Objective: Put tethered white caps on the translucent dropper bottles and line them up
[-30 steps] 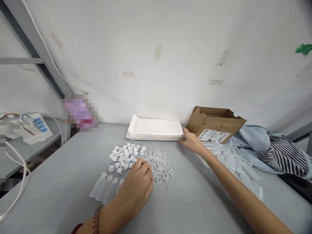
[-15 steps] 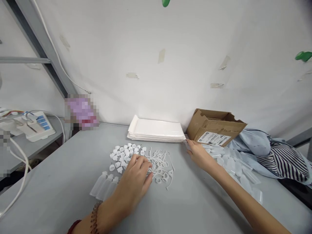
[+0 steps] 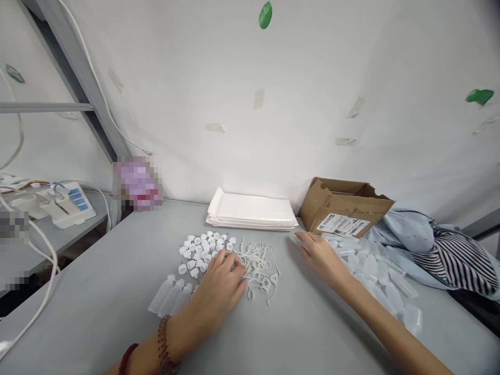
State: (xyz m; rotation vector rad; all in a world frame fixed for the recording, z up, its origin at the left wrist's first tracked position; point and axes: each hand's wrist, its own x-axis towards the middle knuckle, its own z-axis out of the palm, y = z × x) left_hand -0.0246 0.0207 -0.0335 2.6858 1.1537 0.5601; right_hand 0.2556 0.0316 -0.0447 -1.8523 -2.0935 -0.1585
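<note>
My left hand (image 3: 222,281) reaches over a small pile, its fingers bent and the thumb apart from them; no held thing shows. Just beyond its fingers lie white pointed caps (image 3: 198,249). To its right are white ring straps (image 3: 258,258), partly under the fingertips. Left of the wrist, several translucent squeeze bottles (image 3: 171,296) lie side by side, partly covered by my hand. My right hand (image 3: 318,255) has its fingertips closed on a translucent plastic bottle (image 3: 297,239), mostly hidden. More loose bottles (image 3: 369,265) lie in a heap beside my right forearm.
White padded envelopes (image 3: 253,209) are stacked against the wall. An open cardboard box (image 3: 346,205) with a label stands right of them. Blue and striped cloth (image 3: 453,250) lies at the right. A power strip (image 3: 74,203) and cables sit at the far left.
My right hand has drawn slightly toward me, with the bottle at its fingertips showing a little more. The left hand stays at the pile. The view has tilted up slightly.
</note>
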